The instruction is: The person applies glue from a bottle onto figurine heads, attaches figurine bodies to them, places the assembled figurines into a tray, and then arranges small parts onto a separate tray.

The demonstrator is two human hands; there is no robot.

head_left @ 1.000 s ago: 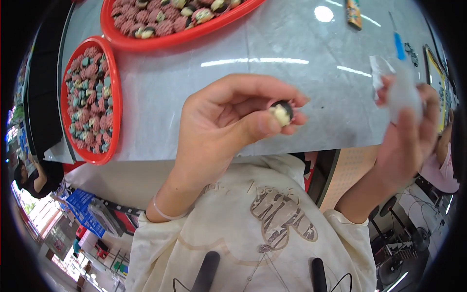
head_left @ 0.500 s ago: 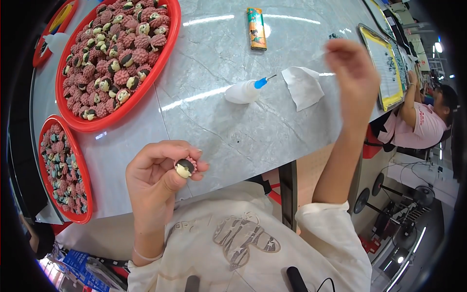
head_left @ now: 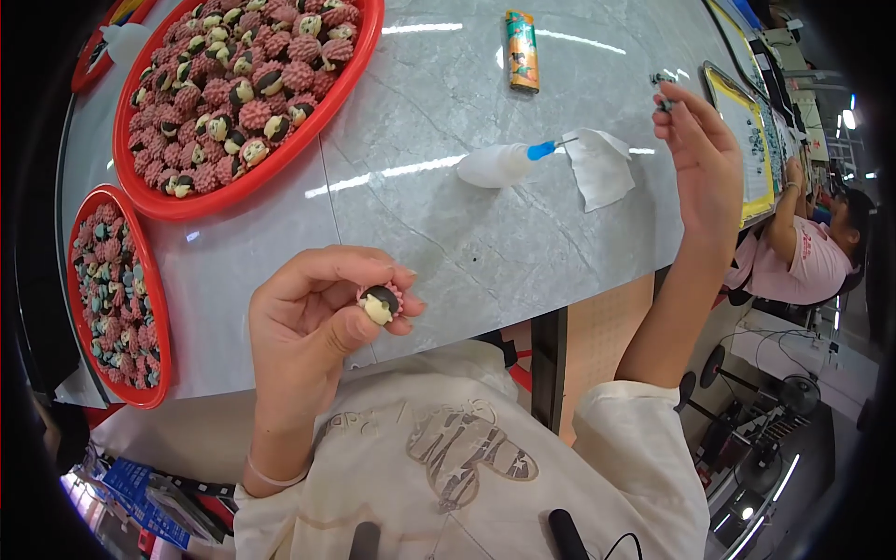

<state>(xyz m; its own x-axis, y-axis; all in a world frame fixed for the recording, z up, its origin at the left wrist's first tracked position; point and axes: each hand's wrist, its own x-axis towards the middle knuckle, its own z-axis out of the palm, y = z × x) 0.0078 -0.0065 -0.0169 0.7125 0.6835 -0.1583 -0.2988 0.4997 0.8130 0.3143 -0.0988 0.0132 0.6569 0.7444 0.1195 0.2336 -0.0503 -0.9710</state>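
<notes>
Between the thumb and fingers of my left hand (head_left: pixel 313 303) is a small figurine (head_left: pixel 380 303), with a cream face, a black band and a pink ridged back. My right hand (head_left: pixel 705 154) is raised at the right over the table, its fingertips pinching a tiny dark teal piece (head_left: pixel 665 105). Just beyond those fingertips lie more tiny dark pieces (head_left: pixel 661 77). A white squeeze bottle (head_left: pixel 493 166) with a blue cap and thin needle tip lies on the table between my hands. Its needle reaches over a white paper scrap (head_left: pixel 602 173).
A big red tray (head_left: pixel 369 65) of similar pink figurines stands at the far left, with a smaller red tray (head_left: pixel 161 345) nearer me. An orange and green packet (head_left: pixel 523 56) lies at the back. Yellow-edged trays (head_left: pixel 754 149) and a seated person in pink (head_left: pixel 803 245) are at right.
My right hand, blurred before, has slowed by the tiny dark pieces and now pinches one. The figurine in my left hand sits slightly farther right in view, and the whole view has shifted a little.
</notes>
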